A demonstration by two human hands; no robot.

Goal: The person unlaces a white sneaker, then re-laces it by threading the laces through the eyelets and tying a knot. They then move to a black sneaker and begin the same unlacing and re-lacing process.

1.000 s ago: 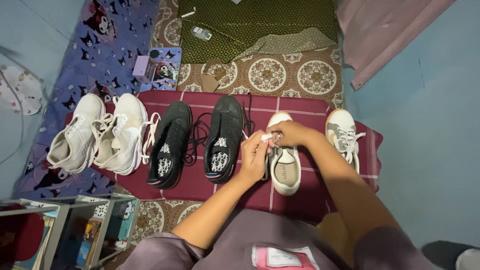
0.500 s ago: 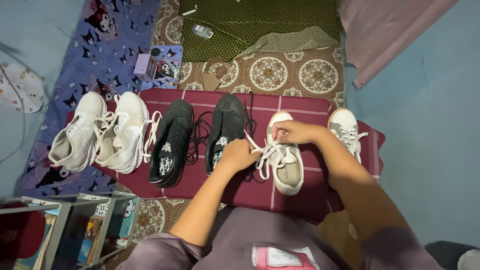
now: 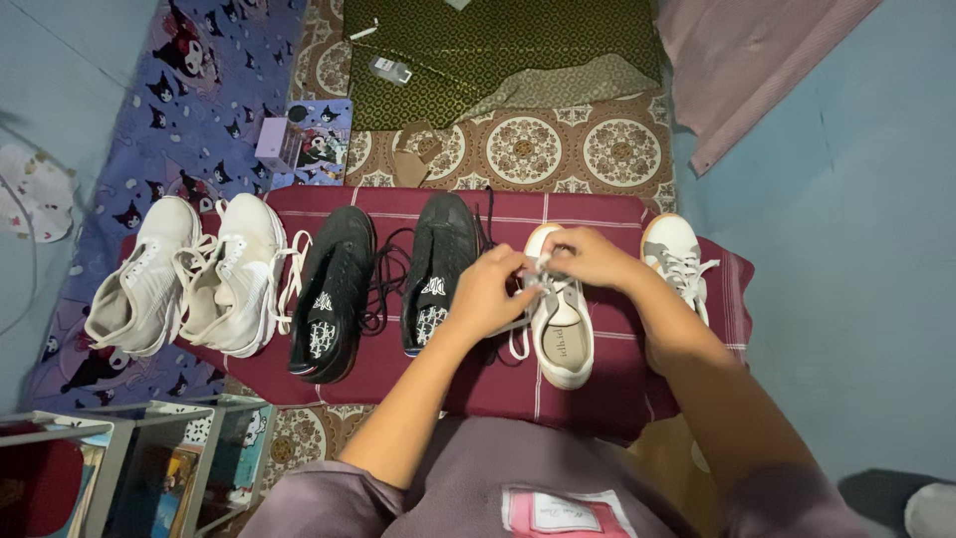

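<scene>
Nearest cam: mauve lap (image 3: 518, 478) w/ a pink patch, both forearms reaching fwd. Glass-sided shelf (image 3: 149, 468) at lower left.

L hand (image 3: 490, 291) and R hand (image 3: 588, 257) meet over the white shoe (image 3: 560, 319), which lies toe-away on the maroon cloth (image 3: 597, 399), just right of centre. Fingers of both hands curled and pinched on the lace (image 3: 543, 274) near the top eyelets; thumbs and forefingers closed tight, no gap showing. A loose lace loop hangs off the shoe's left side near the L wrist. Exact grip under the knuckles partly hidden.

Change: half a sec ago the L hand sat lower-left w/ the lace drawn out in a slack V; a sec ago both were bunched at the shoe's left edge. Now hands are close together again, centred over the tongue, lace gathered short. Judgement: lacing/tying work is mid-way, slack has been taken up and a cross or knot is being formed; shoe itself hasn't shifted.

Its mate, the grey-white shoe (image 3: 677, 261), sits just beyond the R forearm, laces loose, untouched.

Farther left on the cloth: black pair (image 3: 383, 279), laces trailing between them; then white sneaker pair (image 3: 189, 274), half on the cloth edge.

Beyond: patterned rug (image 3: 558, 149), dark green mat (image 3: 498, 50), cartoon-print blue sheet (image 3: 169, 110) w/ a small box, pink fabric (image 3: 747, 60) upper right.
</scene>
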